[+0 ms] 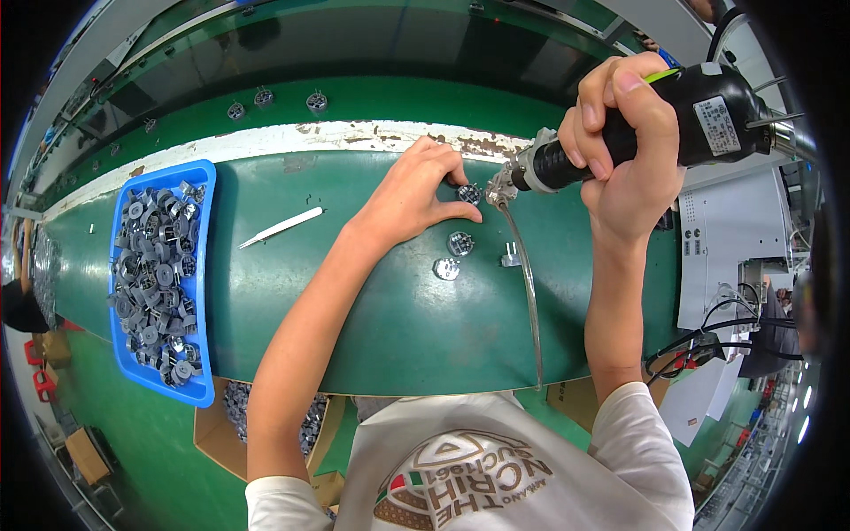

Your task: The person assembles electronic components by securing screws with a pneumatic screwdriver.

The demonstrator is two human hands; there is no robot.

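My left hand (412, 190) reaches to the far side of the green work surface. Its thumb and fingers are closed round a small round grey part with dark openings (470, 194). My right hand (633, 133) is wrapped round a black electric screwdriver (704, 115), tilted with its metal nose close to that part. Whether the bit touches it, I cannot tell. From the nose a clear tube (530, 305) hangs down. Nearer to me lie two more round parts (459, 243) and a small grey piece with upright pins (511, 256).
White tweezers (281, 227) lie left of my forearm. A blue tray (209, 301) heaped with grey round parts stands further left. Beyond a chipped white ledge (310, 137), a green belt carries several parts (316, 102). Cardboard boxes (212, 434) sit below the near edge; cables (753, 323) hang at right.
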